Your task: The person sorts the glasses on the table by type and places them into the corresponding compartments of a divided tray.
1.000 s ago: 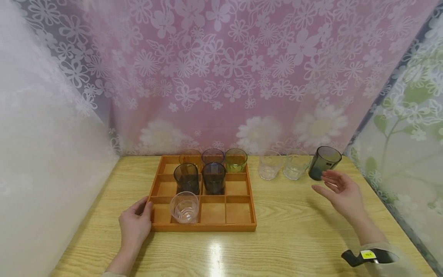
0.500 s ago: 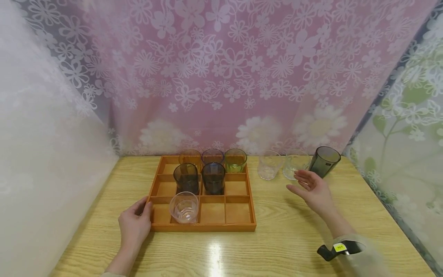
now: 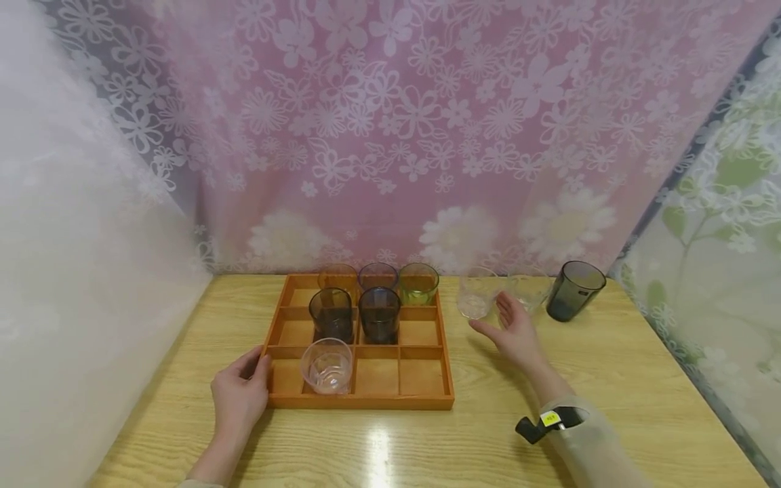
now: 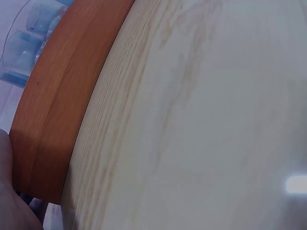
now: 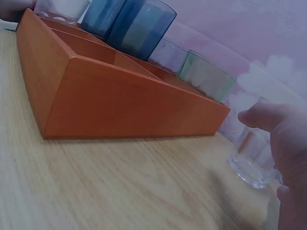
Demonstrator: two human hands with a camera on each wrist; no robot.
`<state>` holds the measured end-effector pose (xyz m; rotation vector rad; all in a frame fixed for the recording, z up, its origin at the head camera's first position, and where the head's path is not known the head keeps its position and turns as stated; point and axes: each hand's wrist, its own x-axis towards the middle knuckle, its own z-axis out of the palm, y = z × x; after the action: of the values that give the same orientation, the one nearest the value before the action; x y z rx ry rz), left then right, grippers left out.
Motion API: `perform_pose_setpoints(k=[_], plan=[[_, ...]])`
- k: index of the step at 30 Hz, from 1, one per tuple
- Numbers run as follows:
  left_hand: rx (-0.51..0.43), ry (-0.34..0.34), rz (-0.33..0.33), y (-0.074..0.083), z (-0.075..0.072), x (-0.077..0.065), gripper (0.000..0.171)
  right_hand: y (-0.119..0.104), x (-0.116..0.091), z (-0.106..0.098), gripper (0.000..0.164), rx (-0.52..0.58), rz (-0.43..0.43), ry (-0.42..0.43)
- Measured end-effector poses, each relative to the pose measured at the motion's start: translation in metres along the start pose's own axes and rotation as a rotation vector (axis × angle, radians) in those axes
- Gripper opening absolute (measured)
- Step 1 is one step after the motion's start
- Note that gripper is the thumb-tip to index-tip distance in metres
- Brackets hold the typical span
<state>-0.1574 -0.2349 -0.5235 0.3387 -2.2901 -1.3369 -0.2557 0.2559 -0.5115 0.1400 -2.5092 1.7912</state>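
Observation:
My left hand (image 3: 240,388) grips the front left corner of an orange-brown wooden compartment tray (image 3: 360,402); the left wrist view shows the thumb along the tray wall (image 4: 57,100). My right hand (image 3: 515,335) reaches out, thumb and fingers spread apart, close in front of a clear drinking glass (image 3: 474,305). In the right wrist view the thumb overlaps that clear glass (image 5: 249,167). A second clear glass (image 3: 529,288) stands just beyond the right fingers, partly hidden by them. Farther right is a tall dark grey glass (image 3: 573,295).
In the tray's back row are amber (image 3: 337,278), violet (image 3: 378,276) and green (image 3: 418,288) glasses. Two dark glasses, one left (image 3: 331,318) and one right (image 3: 379,318), fill middle compartments. A clear glass (image 3: 327,369) sits in the front row. A floral curtain (image 3: 390,135) hangs behind the table.
My right hand has moved left, from in front of the dark grey glass, past the second clear glass, to the leftmost clear one outside the tray. The left hand stays at the tray.

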Motion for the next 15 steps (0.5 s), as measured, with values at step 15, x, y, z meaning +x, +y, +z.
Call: perform_pose_setpoints(k=[15], plan=[[0.002,0.018,0.029,-0.001,0.001,0.001,0.024,0.007,0.042,0.036,0.104,0.006,-0.004,0.158]])
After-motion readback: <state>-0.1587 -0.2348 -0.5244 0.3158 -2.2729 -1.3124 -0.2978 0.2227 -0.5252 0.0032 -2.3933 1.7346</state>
